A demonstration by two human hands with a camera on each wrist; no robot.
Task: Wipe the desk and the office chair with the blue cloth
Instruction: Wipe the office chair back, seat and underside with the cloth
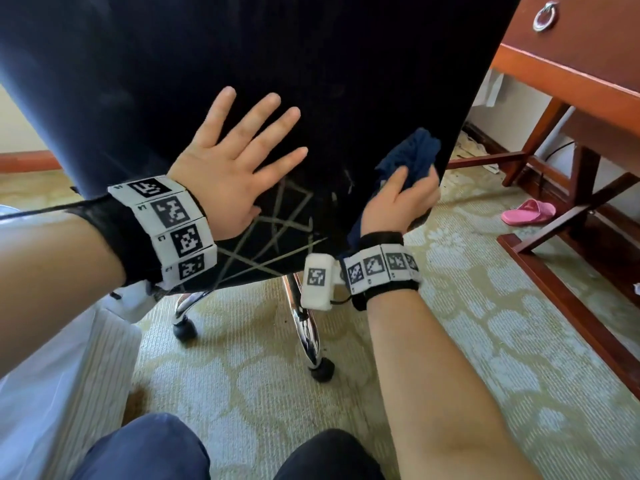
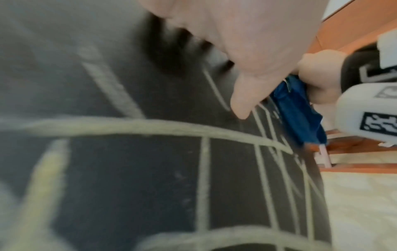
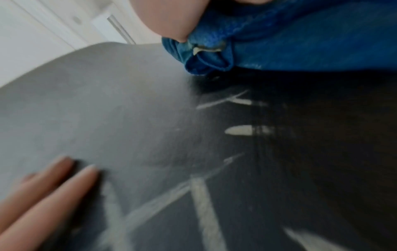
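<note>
The step in hand looks like wiping the back of the office chair point(image 1: 242, 57). The left hand point(image 1: 228, 168) lies flat on the dark backrest with its 5 digits spread wide, holding nothing, and that bracing seems right, since the chair stands on castors and would likely roll or swivel under a push. The right hand point(image 1: 401, 202) has its fingers curled round the bunched blue cloth point(image 1: 412, 154), which presses on the backrest close to its right edge, just beside the left hand's fingertips.

Pale chalky lines point(image 1: 277, 230) cross the lower backrest under and below the left palm; the left wrist view shows them as a grid of strokes. To do this well, I would judge the cloth should sweep down and inward over those marks in overlapping passes, with firm pressure, while the flat hand shifts aside to uncover the strokes it hides. Opening the cloth out to a broader pad might lift more per pass. The desk point(image 1: 568, 81) stands to the right, well apart from both hands
</note>
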